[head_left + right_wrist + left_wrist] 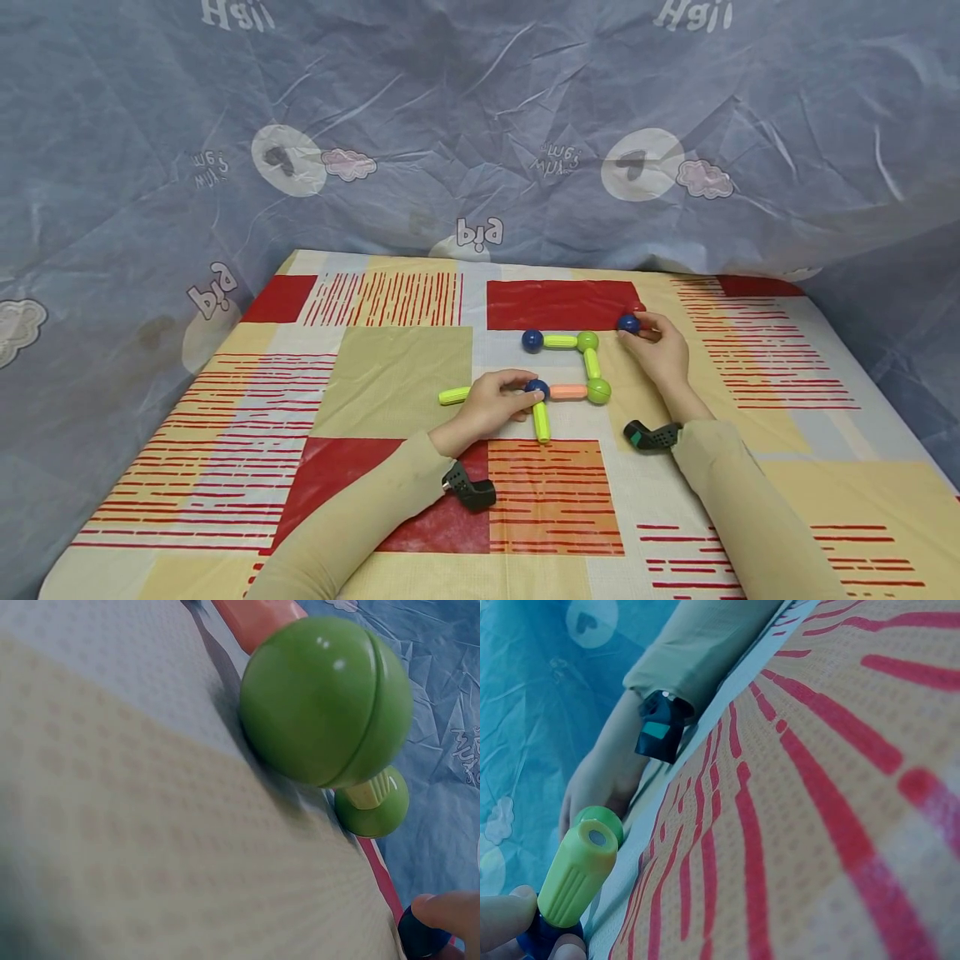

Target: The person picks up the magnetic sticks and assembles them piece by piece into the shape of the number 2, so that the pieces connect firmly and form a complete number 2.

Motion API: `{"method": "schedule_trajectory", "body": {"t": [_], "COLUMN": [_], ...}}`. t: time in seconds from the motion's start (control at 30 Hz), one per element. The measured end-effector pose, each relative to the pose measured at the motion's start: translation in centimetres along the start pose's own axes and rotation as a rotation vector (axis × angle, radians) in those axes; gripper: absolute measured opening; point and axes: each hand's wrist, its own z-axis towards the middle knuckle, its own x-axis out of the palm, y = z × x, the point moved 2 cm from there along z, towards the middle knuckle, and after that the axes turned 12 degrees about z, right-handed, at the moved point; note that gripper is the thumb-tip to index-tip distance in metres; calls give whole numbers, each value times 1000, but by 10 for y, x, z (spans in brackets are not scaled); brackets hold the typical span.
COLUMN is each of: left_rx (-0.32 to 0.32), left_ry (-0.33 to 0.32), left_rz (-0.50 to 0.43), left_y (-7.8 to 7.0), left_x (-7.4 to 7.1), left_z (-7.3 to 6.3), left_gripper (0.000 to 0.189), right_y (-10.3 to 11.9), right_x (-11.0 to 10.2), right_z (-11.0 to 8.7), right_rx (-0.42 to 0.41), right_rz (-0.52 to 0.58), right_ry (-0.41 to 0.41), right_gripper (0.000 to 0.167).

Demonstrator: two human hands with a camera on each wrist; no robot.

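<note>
My left hand (pixel 491 402) pinches a dark blue ball (pixel 537 388) between thumb and fingers. From that ball a yellow-green magnetic rod (pixel 542 422) points toward me, and an orange rod (pixel 567 392) runs right to a green ball (pixel 598 391). Another yellow-green rod (pixel 592 363) leads back to a second green ball (pixel 587 342), joined by a rod (pixel 560 342) to a blue ball (pixel 532 340) on the left. At the right, my right hand (pixel 660 350) grips a separate blue ball (pixel 628 323) between thumb and fingertips; that ball also shows in the right wrist view.
A yellow-green rod (pixel 453 396) sticks out on the far side of the left hand, partly hidden by it. The patterned tablecloth (pixel 405 367) covers the table up to a blue-grey cloth backdrop (pixel 420 125). Each wrist wears a black camera, such as the left one (pixel 474 492).
</note>
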Motion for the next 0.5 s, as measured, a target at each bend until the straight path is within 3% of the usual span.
{"method": "schedule_trajectory", "body": {"t": [0.5], "left_rx": [2], "left_ry": [-15], "left_rz": [10], "left_y": [3], "left_x": [1], "left_z": [1], "left_gripper": [34], "right_y": [3], "right_x": [1], "right_z": [-2], "right_rx": [21], "right_rz": [-45], "right_ry": [-15], "right_gripper": [46]}}
